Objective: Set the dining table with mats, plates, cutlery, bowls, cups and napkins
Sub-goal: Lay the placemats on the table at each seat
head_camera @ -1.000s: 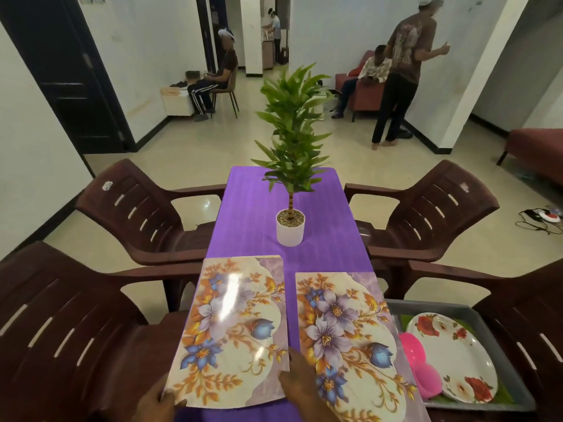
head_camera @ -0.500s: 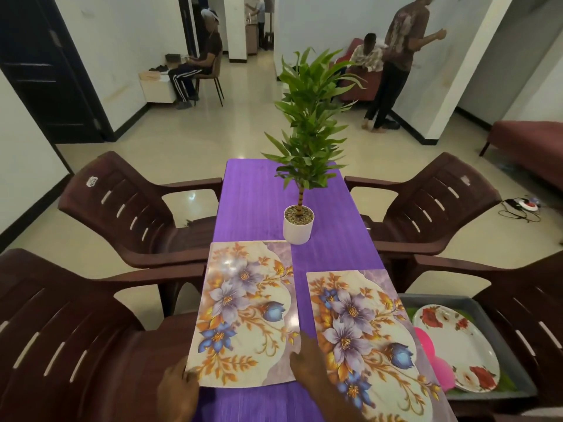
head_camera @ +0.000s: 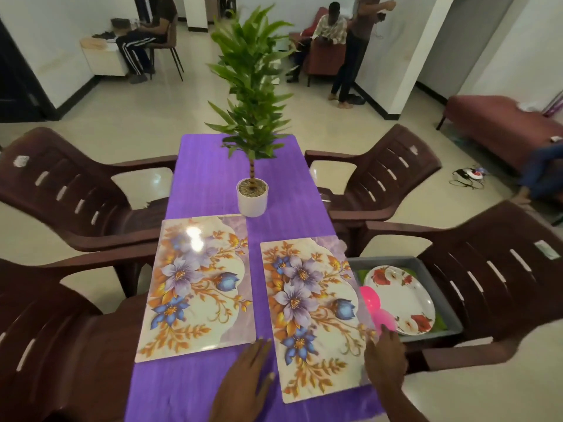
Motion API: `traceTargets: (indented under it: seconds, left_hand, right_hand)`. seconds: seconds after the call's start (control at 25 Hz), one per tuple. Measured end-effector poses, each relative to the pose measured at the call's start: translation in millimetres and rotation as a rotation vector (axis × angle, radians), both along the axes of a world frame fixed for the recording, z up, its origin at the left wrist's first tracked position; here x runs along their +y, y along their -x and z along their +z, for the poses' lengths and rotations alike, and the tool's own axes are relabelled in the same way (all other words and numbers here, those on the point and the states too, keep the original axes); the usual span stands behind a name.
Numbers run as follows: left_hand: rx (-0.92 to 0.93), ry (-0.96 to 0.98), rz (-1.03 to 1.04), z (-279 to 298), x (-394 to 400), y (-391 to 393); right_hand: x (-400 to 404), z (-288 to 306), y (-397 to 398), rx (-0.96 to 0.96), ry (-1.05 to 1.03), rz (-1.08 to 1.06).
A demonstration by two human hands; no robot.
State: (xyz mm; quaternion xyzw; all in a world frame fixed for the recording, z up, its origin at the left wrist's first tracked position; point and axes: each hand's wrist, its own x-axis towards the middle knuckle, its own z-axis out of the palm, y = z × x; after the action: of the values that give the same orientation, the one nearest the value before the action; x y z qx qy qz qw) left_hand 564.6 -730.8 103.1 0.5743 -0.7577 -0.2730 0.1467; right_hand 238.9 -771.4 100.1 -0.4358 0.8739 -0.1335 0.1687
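Note:
Two floral place mats lie side by side on the purple table (head_camera: 210,184). The left mat (head_camera: 198,284) lies flat with no hand on it. My left hand (head_camera: 246,376) rests flat on the table with straight fingers beside the left edge of the right mat (head_camera: 313,315). My right hand (head_camera: 385,357) touches that mat's right edge with straight fingers. A grey tray (head_camera: 441,290) on the chair to the right holds a flowered plate (head_camera: 399,296) and pink bowls (head_camera: 377,309).
A potted plant (head_camera: 252,196) in a white pot stands mid-table behind the mats. Brown plastic chairs (head_camera: 70,190) flank both sides of the table. Several people are at the far side of the room. A maroon bench (head_camera: 499,123) stands at the right.
Both hands have left the left mat and shifted right to the right mat's two sides. The left mat now lies flat on the table. The view has tilted down.

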Motion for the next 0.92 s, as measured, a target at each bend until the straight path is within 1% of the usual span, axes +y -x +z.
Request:
traceTargets:
  seconds: [0.04, 0.08, 0.16, 0.24, 0.32, 0.4, 0.48, 0.56, 0.6, 0.64, 0.72, 0.76, 0.8, 0.84, 0.88, 0.92]
  left_hand:
    - [-0.007, -0.074, -0.071, -6.7, 5.3, 20.3]
    - [-0.055, -0.099, -0.111, -17.9, 9.8, 37.4]
    - [-0.120, -0.131, -0.135, -37.0, 17.7, 55.5]
    - [-0.161, -0.162, -0.164, -45.8, 25.9, 60.8]
    - [-0.197, -0.147, -0.091, -46.5, 24.6, 59.4]
    - [-0.282, -0.145, -0.085, -59.4, 29.6, 62.0]
    - [-0.297, -0.086, -0.148, -71.0, 32.6, 58.5]
    - [-0.260, -0.055, -0.257, -78.2, 39.2, 51.5]
    - [-0.288, -0.016, -0.310, -79.5, 44.3, 49.0]
    - [-0.360, 0.043, -0.350, -80.2, 47.2, 48.6]
    - [-0.495, 0.303, -0.376, -82.4, 47.9, 49.9]
    - [-0.522, 0.427, -0.380, -87.6, 43.4, 47.6]
    - [-0.532, 0.488, -0.385, -90.4, 38.6, 44.3]
    - [-0.515, 0.488, -0.372, -91.1, 38.2, 44.2]
    - [-0.494, 0.546, -0.359, -89.3, 38.9, 46.2]
    - [-0.473, 0.533, -0.345, -88.6, 41.4, 52.2]
  right_hand:
    - [10.6, -0.7, 16.8, -0.047, -0.006, -0.014]
    - [19.9, -6.9, 29.8, -0.103, 0.013, 0.006]
    - [34.1, -18.0, 38.2, -0.214, 0.044, 0.063]
    - [45.8, -33.3, 45.3, -0.280, 0.085, 0.111]
    - [57.4, -47.5, 54.7, -0.301, 0.076, 0.110]
    - [68.6, -47.3, 62.2, -0.286, 0.039, 0.069]
    - [80.2, -41.4, 64.0, -0.287, 0.036, 0.059]
    - [88.3, -39.3, 66.7, -0.315, 0.019, 0.038]
    - [91.3, -36.5, 67.8, -0.320, -0.012, 0.014]
    - [93.6, -38.9, 70.9, -0.309, -0.030, -0.007]
    - [98.2, -39.1, 72.6, -0.302, -0.058, -0.042]
    - [99.2, -36.7, 71.7, -0.313, -0.066, -0.054]
    - [99.6, -35.4, 71.2, -0.313, -0.077, -0.045]
    - [98.3, -32.5, 69.2, -0.303, -0.104, -0.036]
    - [96.5, -28.6, 67.5, -0.287, -0.127, -0.025]
    - [93.6, -24.5, 65.2, -0.260, -0.158, -0.030]
